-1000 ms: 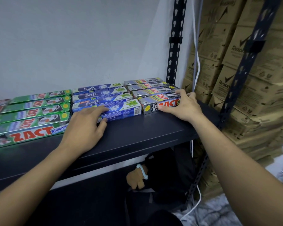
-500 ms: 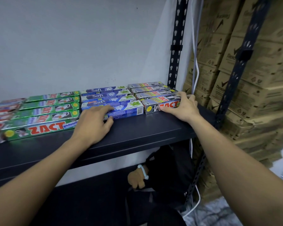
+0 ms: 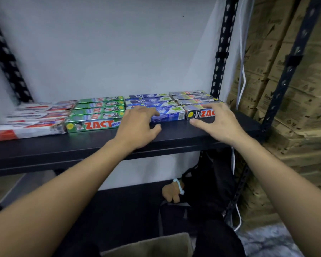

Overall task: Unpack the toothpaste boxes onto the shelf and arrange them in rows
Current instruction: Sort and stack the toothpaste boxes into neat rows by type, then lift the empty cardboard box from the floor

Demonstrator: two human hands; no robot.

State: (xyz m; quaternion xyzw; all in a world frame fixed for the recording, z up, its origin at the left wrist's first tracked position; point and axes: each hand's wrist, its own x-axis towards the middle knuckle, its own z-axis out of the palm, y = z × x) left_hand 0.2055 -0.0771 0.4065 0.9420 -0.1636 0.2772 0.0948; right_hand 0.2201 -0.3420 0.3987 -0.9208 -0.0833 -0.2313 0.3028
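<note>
Four rows of toothpaste boxes lie side by side on the black shelf [image 3: 85,145]: red-and-white boxes [image 3: 26,126] at the left, green Zact boxes [image 3: 93,125], blue Safi boxes [image 3: 168,114] and silver Zact boxes [image 3: 195,113] at the right. My left hand [image 3: 137,127] rests its straight fingers on the front blue Safi box, thumb down on the shelf. My right hand [image 3: 218,121] lays its fingers over the top of the front silver Zact box, with the thumb spread out in front of it. Neither hand lifts a box.
Black perforated shelf posts [image 3: 221,58] stand at the right and left. Stacked brown cartons [image 3: 295,93] fill the right side. A white cable [image 3: 241,71] hangs by the post. Under the shelf sit a black bag [image 3: 209,182] with a plush charm [image 3: 171,191] and a cardboard box [image 3: 156,245].
The view pulled back and swung left, so the red-and-white row now shows. My right hand slid from the silver box's right end onto its top. My left hand stayed on the blue box.
</note>
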